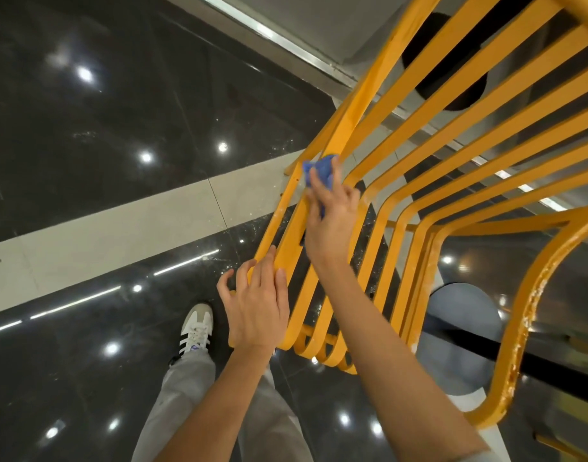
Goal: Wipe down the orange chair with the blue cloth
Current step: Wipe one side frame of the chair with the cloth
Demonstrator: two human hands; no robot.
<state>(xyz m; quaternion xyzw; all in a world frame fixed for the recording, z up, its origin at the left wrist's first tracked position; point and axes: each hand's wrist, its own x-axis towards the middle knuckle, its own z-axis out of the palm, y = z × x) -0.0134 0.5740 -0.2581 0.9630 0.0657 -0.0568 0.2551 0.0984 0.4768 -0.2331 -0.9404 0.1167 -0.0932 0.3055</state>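
Head view, near to far. A white shoe point(196, 329) and grey trouser legs point(182, 405) stand on the glossy dark floor point(86, 128), which a pale strip point(119, 228) crosses. The left hand point(257, 310) rests on the front ends of the slats of the orange chair point(419, 135), its fingers point(242, 278) straight and spread, holding nothing. Farther along the outermost slats, the right hand point(332, 225) presses the bunched blue cloth point(319, 170) against a slat where seat bends into backrest, fingers curled over the cloth.
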